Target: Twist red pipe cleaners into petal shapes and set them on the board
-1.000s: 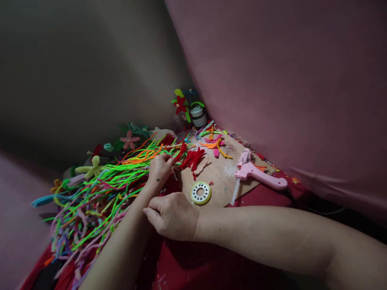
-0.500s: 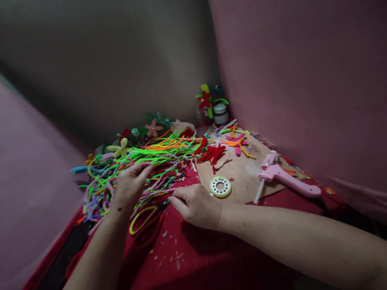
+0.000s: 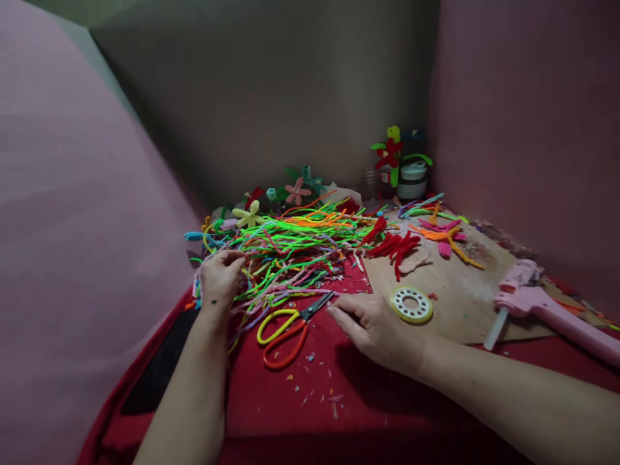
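My left hand (image 3: 221, 279) is at the left side of a heap of fuzzy pipe cleaners (image 3: 300, 232), mostly green, orange and pink. Its thumb and forefinger are pinched together; whatever they hold blends into the heap. My right hand (image 3: 372, 328) is closed above the red cloth (image 3: 349, 400), with a tiny pale pink bit showing at the fingertips. Just left of those fingertips lie scissors (image 3: 304, 315) with one yellow and one orange-red handle. Their blades point at the right hand, slightly apart from it.
A cardboard sheet (image 3: 455, 329) on the right carries a yellow-and-white ring spool (image 3: 411, 305), red pipe cleaner pieces (image 3: 394, 247) and a pink glue gun (image 3: 526, 300). Pipe cleaner flowers (image 3: 297, 191) and a lidded jar (image 3: 413, 181) stand behind. A dark flat object (image 3: 162, 365) lies front left.
The view has swung left, so the table's things appear farther right. My left hand has shifted leftward along the heap. The scissors' blades are now uncovered; my right hand stays beside them.
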Available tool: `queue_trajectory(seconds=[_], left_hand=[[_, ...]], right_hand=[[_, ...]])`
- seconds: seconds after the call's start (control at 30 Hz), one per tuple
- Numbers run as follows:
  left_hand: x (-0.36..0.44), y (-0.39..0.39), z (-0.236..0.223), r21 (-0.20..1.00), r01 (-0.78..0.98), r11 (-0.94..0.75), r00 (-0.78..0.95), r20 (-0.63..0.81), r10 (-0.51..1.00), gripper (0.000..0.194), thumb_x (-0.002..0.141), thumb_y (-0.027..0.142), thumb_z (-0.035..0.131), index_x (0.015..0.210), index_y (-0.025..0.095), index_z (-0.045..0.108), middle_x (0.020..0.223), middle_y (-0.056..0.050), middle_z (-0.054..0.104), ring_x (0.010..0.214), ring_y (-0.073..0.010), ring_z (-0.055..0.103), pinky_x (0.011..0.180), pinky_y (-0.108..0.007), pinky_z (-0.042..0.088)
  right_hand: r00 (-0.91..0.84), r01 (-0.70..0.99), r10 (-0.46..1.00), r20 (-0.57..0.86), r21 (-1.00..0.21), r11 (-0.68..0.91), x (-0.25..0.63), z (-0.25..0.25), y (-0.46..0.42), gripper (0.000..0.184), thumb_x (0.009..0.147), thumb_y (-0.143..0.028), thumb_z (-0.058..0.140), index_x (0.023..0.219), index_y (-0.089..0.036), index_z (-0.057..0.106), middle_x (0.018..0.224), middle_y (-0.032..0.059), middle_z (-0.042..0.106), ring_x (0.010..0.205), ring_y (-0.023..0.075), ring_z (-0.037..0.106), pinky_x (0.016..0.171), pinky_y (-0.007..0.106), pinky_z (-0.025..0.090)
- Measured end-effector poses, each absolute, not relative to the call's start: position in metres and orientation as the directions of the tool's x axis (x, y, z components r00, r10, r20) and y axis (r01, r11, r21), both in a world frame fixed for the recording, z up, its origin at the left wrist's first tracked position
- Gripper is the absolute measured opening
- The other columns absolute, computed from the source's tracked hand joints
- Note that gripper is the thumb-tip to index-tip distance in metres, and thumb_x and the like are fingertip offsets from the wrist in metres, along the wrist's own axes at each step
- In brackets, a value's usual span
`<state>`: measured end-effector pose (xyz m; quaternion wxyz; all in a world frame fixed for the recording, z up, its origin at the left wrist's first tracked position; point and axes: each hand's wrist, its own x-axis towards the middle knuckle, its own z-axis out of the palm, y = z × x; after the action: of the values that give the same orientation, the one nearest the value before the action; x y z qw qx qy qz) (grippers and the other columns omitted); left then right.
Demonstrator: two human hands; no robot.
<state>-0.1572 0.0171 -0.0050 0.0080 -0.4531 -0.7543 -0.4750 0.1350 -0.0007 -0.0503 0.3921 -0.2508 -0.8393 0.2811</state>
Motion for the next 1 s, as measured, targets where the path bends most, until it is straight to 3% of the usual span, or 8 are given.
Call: queue_trajectory(seconds=[0.2,0.4,0.67,0.87,1.0], left_hand=[[-0.172,0.023,-0.016,0.684,0.705,0.189,-0.599,0.431,0.675,0.028,0.058,0.031,0.060,0.080,0.016,0.069,0.067,-0.002,0.064,0.061,-0.0155,0.055,0.057,-0.025,0.041],[-0.174,0.029,-0.020,0.753,0.645,0.132,-0.562,0.350,0.749,0.039,0.054,0.028,0.063,0.089,0.013,0.066,0.076,-0.004,0.066,0.062,-0.0144,0.057,0.056,-0.024,0.043],[-0.171,0.027,-0.020,0.826,0.560,0.067,-0.592,0.344,0.729,0.066,0.057,0.025,0.060,0.120,0.011,0.049,0.084,-0.004,0.064,0.054,-0.0092,0.054,0.050,-0.020,0.042],[-0.169,0.024,-0.027,0.801,0.595,0.067,-0.579,0.370,0.726,0.045,0.060,0.026,0.056,0.102,0.010,0.060,0.071,-0.003,0.064,0.055,-0.0115,0.056,0.053,-0.022,0.044],[-0.167,0.025,-0.033,0.749,0.658,0.071,-0.545,0.409,0.732,0.035,0.062,0.026,0.052,0.092,0.013,0.065,0.075,-0.004,0.068,0.066,-0.0153,0.061,0.061,-0.024,0.046]], right_hand=[[-0.590,0.194,0.630,0.506,-0.668,0.718,0.136,-0.052,-0.002,0.028,0.089,-0.025,0.042,0.062,-0.018,0.045,0.056,-0.0019,0.046,0.051,0.0079,0.039,0.053,0.023,0.029],[-0.594,0.180,0.622,0.510,-0.669,0.721,0.137,-0.051,-0.003,0.028,0.089,-0.024,0.041,0.062,-0.018,0.047,0.057,-0.0009,0.049,0.051,0.0083,0.040,0.052,0.023,0.029],[-0.580,0.195,0.628,0.519,-0.660,0.726,0.136,-0.053,-0.003,0.029,0.089,-0.027,0.041,0.062,-0.019,0.044,0.056,-0.0012,0.047,0.051,0.0087,0.039,0.053,0.024,0.029],[-0.603,0.218,0.630,0.489,-0.659,0.720,0.138,-0.053,-0.004,0.028,0.089,-0.026,0.042,0.063,-0.018,0.043,0.056,-0.0017,0.044,0.053,0.0086,0.042,0.055,0.023,0.030],[-0.595,0.224,0.653,0.469,-0.683,0.695,0.138,-0.051,-0.003,0.028,0.088,-0.026,0.043,0.061,-0.018,0.042,0.054,-0.0027,0.042,0.051,0.0080,0.039,0.053,0.023,0.029]])
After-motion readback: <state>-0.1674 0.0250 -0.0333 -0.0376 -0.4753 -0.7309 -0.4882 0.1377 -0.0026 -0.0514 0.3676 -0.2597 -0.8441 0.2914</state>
